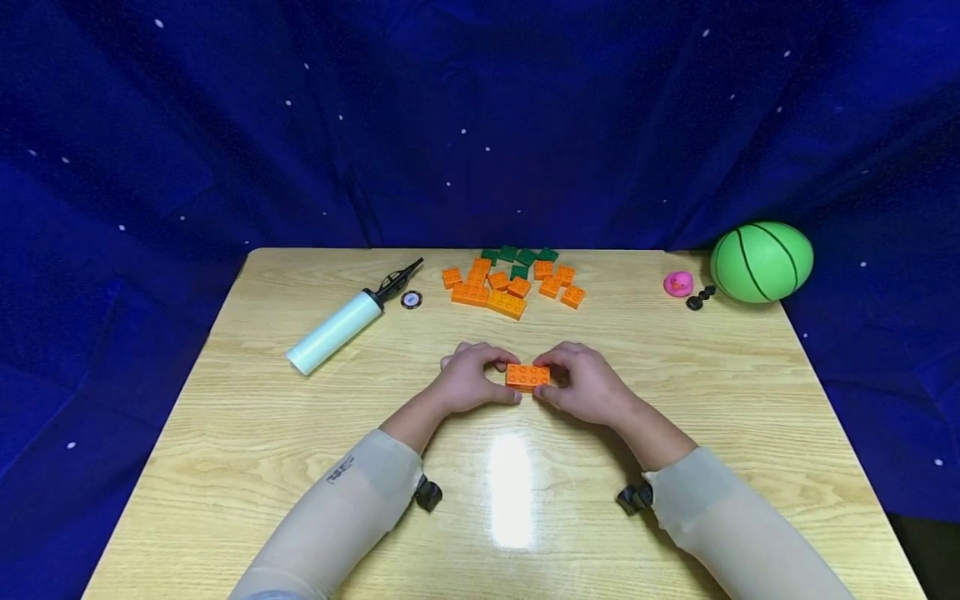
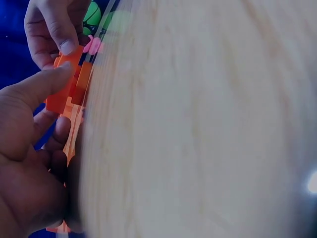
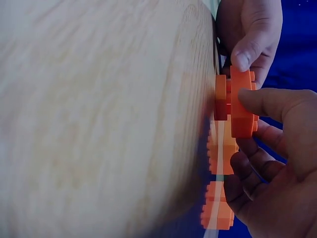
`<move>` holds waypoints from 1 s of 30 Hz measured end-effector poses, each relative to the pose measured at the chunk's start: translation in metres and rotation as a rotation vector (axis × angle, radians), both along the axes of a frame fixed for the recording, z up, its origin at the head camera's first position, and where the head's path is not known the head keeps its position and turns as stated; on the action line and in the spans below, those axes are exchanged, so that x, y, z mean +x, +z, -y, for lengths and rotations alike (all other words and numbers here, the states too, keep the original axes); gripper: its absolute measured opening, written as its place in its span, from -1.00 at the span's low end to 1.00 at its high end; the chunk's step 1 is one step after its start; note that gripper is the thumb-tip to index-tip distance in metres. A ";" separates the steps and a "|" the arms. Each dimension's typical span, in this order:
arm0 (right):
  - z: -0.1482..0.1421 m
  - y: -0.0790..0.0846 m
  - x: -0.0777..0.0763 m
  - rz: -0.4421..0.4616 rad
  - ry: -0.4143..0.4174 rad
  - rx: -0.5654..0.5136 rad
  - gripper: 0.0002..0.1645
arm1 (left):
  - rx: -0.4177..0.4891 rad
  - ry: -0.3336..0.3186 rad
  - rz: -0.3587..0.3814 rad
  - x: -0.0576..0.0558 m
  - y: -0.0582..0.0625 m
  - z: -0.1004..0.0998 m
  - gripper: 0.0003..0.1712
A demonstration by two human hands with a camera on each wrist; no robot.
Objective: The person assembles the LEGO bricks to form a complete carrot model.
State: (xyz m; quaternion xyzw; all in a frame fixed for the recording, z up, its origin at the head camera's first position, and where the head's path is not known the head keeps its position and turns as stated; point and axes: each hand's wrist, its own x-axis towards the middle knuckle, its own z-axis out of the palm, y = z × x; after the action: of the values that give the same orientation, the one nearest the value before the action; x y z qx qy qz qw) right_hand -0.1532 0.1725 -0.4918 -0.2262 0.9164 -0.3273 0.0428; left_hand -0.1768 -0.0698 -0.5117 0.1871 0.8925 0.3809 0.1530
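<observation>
Near the middle of the table, an orange toy building brick (image 1: 528, 375) with two rows of studs is held between both hands. My left hand (image 1: 468, 380) pinches its left end between thumb and fingers. At the right end, my right hand (image 1: 588, 388) grips it the same way. Directly under this brick is a second orange brick (image 3: 221, 98); in the right wrist view a narrow gap with studs shows between the two. The left wrist view shows the left thumb flat on the side of the upper brick (image 2: 63, 91).
Behind the hands lie several loose orange bricks (image 1: 470, 293) and green bricks (image 1: 518, 272). A hand pump (image 1: 337, 332) and a poker chip (image 1: 411, 299) are at left. A pink rubber duck (image 1: 678, 284), a small black object (image 1: 696, 302) and a green ball (image 1: 762, 262) sit back right.
</observation>
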 end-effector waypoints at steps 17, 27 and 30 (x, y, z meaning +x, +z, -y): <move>0.000 0.000 -0.002 -0.004 0.010 0.005 -0.57 | 0.024 0.013 -0.006 -0.003 -0.004 0.003 -0.54; 0.001 -0.002 -0.003 -0.010 0.016 0.030 -0.59 | -0.004 0.016 -0.008 -0.003 -0.003 0.002 -0.54; 0.000 -0.002 -0.004 -0.008 0.024 0.027 -0.59 | -0.010 0.020 -0.004 -0.003 -0.002 0.002 -0.54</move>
State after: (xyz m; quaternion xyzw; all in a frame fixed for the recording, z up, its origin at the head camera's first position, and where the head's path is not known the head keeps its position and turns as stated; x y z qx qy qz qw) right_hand -0.1575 0.1721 -0.4936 -0.2377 0.9181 -0.3137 0.0459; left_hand -0.1800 -0.0716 -0.5139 0.1783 0.8964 0.3777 0.1486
